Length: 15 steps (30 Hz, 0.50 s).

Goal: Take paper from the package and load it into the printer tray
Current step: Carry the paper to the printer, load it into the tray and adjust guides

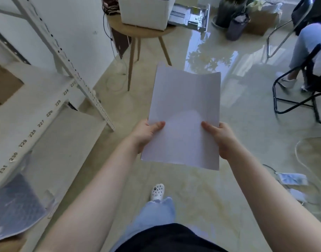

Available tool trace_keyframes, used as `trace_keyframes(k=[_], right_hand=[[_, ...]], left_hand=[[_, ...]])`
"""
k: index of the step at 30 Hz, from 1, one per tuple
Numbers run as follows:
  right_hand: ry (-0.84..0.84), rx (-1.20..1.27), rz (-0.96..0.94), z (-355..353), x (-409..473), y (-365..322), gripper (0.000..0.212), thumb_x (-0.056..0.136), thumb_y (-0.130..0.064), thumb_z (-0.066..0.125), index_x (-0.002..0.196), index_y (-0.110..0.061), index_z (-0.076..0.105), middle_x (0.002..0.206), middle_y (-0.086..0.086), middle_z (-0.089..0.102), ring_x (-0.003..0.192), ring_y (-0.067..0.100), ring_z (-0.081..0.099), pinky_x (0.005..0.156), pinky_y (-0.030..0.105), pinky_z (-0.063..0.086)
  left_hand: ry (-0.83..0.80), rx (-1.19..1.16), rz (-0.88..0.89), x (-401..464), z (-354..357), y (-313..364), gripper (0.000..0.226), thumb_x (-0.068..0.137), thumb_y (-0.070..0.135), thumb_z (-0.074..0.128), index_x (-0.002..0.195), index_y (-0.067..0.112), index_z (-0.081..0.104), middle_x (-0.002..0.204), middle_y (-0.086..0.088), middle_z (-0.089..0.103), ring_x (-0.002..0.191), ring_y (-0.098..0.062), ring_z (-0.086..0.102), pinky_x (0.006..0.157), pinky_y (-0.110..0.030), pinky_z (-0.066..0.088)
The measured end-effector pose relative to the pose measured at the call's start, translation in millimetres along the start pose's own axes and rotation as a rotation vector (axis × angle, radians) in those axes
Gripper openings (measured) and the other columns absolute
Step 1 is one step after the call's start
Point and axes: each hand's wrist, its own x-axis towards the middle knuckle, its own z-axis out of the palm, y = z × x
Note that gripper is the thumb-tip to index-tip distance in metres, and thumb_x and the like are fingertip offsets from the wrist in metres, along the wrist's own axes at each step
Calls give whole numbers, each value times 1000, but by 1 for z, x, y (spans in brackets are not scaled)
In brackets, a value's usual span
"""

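We hold the paper (183, 120) out in front of us above the floor, our left hand (147, 135) pinching its left edge and our right hand (223, 139) pinching its right edge, thumbs on top (the far end curls slightly upward). Well ahead, the printer (147, 11) sits on a round wooden table (138, 31), its tray (190, 15) pulled out to the right.
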Motion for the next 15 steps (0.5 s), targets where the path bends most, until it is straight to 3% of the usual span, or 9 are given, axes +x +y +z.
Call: trace_keyframes(k=[2,7,10,15], right_hand=[[36,31,4,-13,35,-27,19,90,-15,60,104,-2,62,82,10,67,49,11,67,49,28,58],[104,96,-7,-50,115,-86,19,91,-14,59,105,-2,62,82,9,67,51,10,67,60,33,57],[125,115,-7,-79,170,-115,19,91,-13,59,106,-2,62,83,9,67,57,16,67,72,37,55],[133,131,2,-133,264,-168,17,92,-13,57,104,-1,63,82,9,67,58,17,67,68,34,55]], left_hand=[[-48,21,-2,44,18,30,29,93,12,56,118,-3,59,88,-8,70,61,-12,71,63,-30,61],[-127,69,-5,141,69,92,17,92,9,56,107,4,61,65,5,75,57,-11,71,56,-28,60],[-126,102,-4,201,104,118,17,91,9,57,106,1,62,65,3,74,55,-11,70,56,-28,60],[-125,123,-18,300,168,159,16,91,12,59,102,2,64,69,1,75,59,-13,71,56,-29,60]])
